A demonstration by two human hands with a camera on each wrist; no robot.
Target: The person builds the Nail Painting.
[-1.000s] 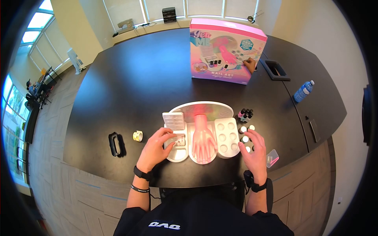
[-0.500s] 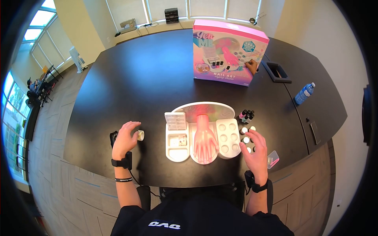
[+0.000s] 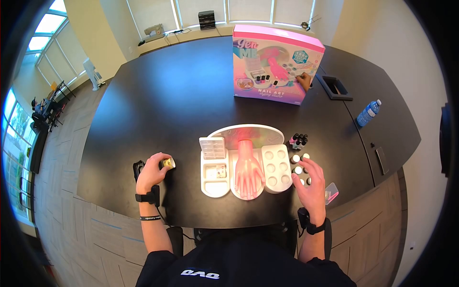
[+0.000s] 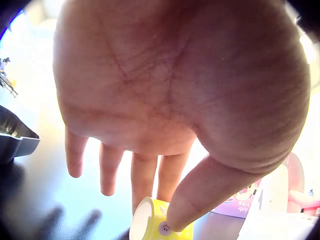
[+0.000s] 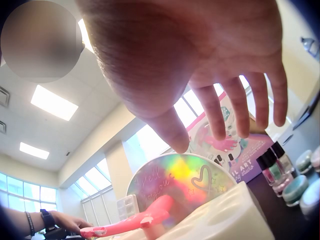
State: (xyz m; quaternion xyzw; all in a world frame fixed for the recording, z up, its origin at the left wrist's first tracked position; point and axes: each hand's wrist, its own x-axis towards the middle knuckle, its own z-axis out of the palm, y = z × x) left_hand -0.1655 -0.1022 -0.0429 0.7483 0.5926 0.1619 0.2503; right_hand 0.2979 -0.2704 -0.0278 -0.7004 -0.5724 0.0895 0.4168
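Note:
On the left of the table my left hand [image 3: 150, 173] pinches a yellow roll of stickers [image 4: 162, 227]. The thumb presses a printed smiley face, with fingers behind the roll. My right hand [image 3: 311, 184] hovers over several small jars [image 3: 296, 159], its fingers loosely extended and holding nothing. Between the hands stands a white nail art station with a pink model hand [image 3: 248, 170], a six-well palette [image 3: 276, 168] on its right and a compartment tray [image 3: 215, 188] on its left. A shiny curved backboard [image 5: 210, 182] rises behind the model hand.
Small nail polish bottles [image 3: 299, 140] stand behind the jars. A clear and pink case [image 3: 331, 193] lies beside my right hand, and a black object [image 3: 137, 168] beside my left. Farther back are the nail art box [image 3: 275, 71], a water bottle [image 3: 368, 113] and a table recess [image 3: 336, 88].
My left hand has left the station's tray, moved left to the sticker roll and taken hold of it, tilting it. The right hand stays over the jars.

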